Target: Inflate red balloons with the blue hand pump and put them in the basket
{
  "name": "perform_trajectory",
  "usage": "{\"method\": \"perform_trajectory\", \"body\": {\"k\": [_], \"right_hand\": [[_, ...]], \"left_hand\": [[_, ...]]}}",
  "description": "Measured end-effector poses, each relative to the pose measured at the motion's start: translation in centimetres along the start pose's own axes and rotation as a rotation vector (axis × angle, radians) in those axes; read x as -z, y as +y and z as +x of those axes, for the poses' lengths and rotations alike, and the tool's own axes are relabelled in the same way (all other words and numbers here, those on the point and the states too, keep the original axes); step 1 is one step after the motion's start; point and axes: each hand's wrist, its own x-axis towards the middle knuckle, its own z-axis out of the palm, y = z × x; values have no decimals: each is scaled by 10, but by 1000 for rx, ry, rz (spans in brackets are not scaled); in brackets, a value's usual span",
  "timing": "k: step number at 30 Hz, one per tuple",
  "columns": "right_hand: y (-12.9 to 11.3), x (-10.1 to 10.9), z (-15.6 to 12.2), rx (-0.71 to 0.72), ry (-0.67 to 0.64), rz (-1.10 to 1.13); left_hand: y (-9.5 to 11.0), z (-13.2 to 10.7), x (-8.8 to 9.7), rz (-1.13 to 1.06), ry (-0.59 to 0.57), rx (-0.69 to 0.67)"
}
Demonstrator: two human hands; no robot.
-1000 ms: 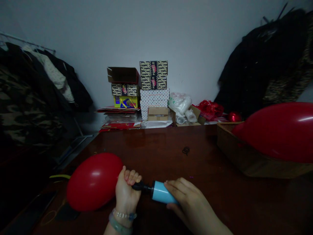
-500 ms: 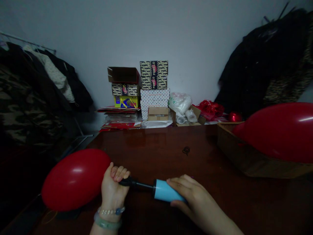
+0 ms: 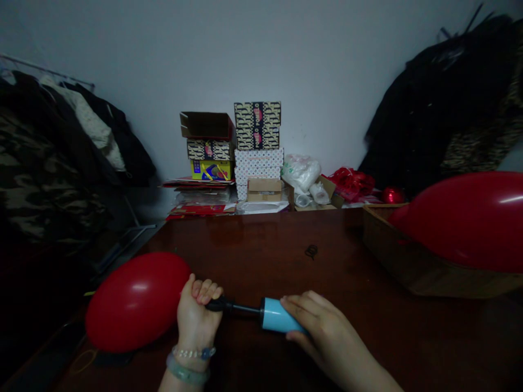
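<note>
A blue and black balloon pump [image 3: 278, 314] lies level between my hands, above the table. My left hand [image 3: 200, 305] is closed around its black end, and a red balloon [image 3: 137, 302] bulges out on the far side of that fist. The balloon's neck is hidden inside my fingers. On the pump's blue barrel, my right hand [image 3: 321, 321] is wrapped from above, with the thumb below. A stretch of black rod shows between the black end and the barrel.
At the right, a wooden-looking tray [image 3: 388, 247] holds a big red balloon [image 3: 469, 223]. A thin black coil [image 3: 311, 251] lies on the brown table [image 3: 253, 239]. Stacked boxes [image 3: 258, 163] and plastic bags [image 3: 302, 171] stand behind it. Clothes hang on both sides.
My left hand, with the balloon and the black end, has shifted a little to the right. The barrel has moved slightly right too. My right hand has stayed nearly still.
</note>
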Motion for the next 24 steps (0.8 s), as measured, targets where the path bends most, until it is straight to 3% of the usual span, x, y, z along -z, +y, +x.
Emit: {"method": "perform_trajectory", "body": {"k": [13,24], "right_hand": [[-16,-9,2,-40,-17,39],[-3,4,0,17,-51,93]], "left_hand": [[-22,-13,5,22,-11,83],[0,-7,-1,20,-30,31]]}}
